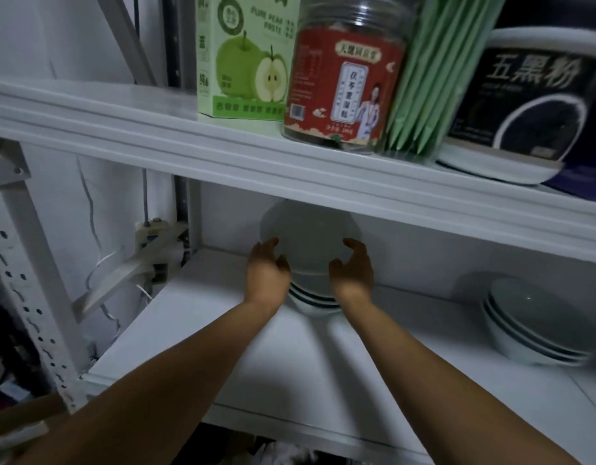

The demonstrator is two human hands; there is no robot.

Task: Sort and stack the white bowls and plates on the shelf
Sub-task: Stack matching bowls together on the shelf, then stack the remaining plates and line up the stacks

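A stack of white bowls point(311, 298) stands at the back of the white lower shelf point(222, 347), and a white plate point(310, 239) lies tilted on top of it. My left hand point(268, 273) is at the plate's left edge and my right hand point(352, 270) at its right edge. Both have loosely curved fingers, and I cannot tell whether they touch the plate. A second stack of white bowls point(538, 322) sits at the right of the same shelf.
The upper shelf point(222, 146) hangs low over the plate and carries a green pear box point(246, 58), a red-labelled jar point(347, 82), green sticks point(437, 78) and a black tub point(524, 102). A perforated white upright point(28, 313) and a power strip point(155, 236) are at the left.
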